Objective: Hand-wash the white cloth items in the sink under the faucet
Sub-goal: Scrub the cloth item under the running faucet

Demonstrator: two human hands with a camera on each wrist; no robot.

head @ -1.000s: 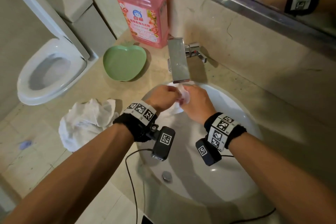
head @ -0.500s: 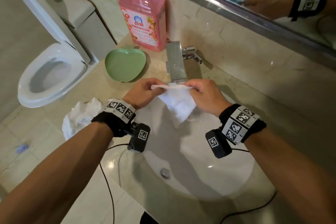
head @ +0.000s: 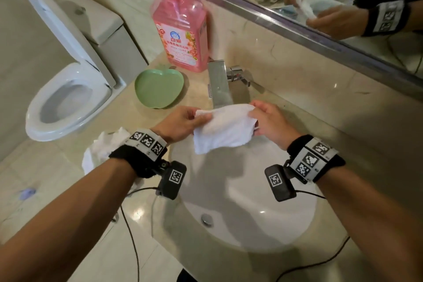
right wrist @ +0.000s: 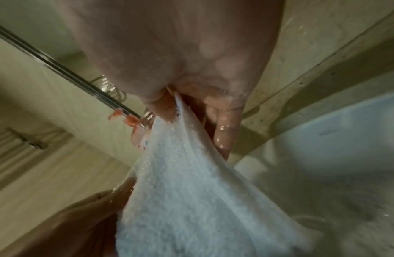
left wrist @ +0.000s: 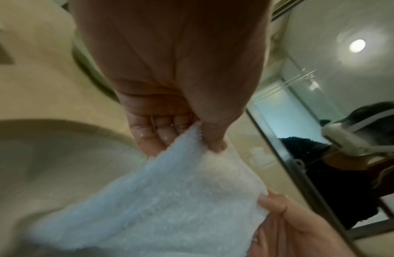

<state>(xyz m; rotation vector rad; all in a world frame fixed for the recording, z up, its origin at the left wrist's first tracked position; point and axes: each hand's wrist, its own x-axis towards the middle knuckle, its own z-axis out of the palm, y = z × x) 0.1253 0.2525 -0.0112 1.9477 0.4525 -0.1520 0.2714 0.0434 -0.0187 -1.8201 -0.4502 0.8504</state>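
Both hands stretch a small white terry cloth [head: 225, 127] over the oval white sink [head: 251, 224].
Left hand [head: 180, 123] at nine o'clock, right hand [head: 269, 125] at three, each grip pinching its edge.

Two white cloths [head: 225, 127], perhaps more, one faucet [head: 220, 84], one sink [head: 297, 224]

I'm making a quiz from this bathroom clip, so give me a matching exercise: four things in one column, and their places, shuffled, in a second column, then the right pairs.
Things:
1. small white terry cloth
2. green apple-shaped dish
3. pink pump bottle of soap
4. crumpled white cloth

Places:
A. on the counter, left of the basin, partly behind the left wrist
B. stretched between left hand and right hand, above the white basin
C. standing against the wall, left of the metal faucet
D. flat on the counter, in front of the bottle

Pairs: 1-B, 2-D, 3-C, 4-A
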